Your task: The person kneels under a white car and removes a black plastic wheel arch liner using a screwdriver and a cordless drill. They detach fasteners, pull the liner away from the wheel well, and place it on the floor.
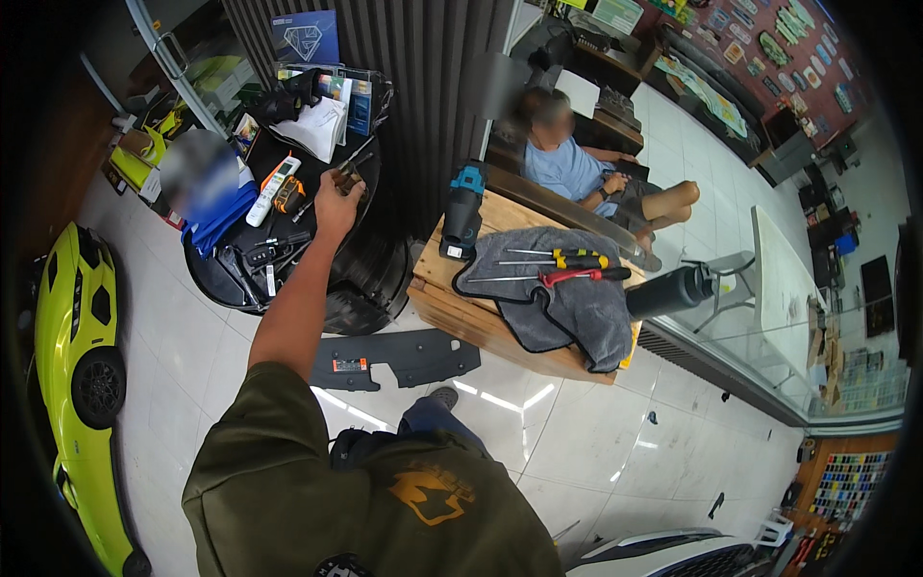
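My left hand (336,206) reaches out over a round black table (213,279) at the far left. Its fingers are closed round what looks like a screwdriver (359,153), with a thin shaft pointing away from me; the grip partly hides the dark handle. Just left of the hand lie an orange and black tape measure (289,195) and a white remote control (274,191). Small dark tools and a black key fob (261,255) are scattered nearer to me. My right hand does not show.
A wooden crate (471,317) bears a grey towel (577,325) with several screwdrivers (567,276), a teal and black power tool (464,210) and a dark bottle (670,291). A black panel (423,358) lies on the floor. Beyond the crate sits a person (567,159); a model-like green car (82,317) stands left.
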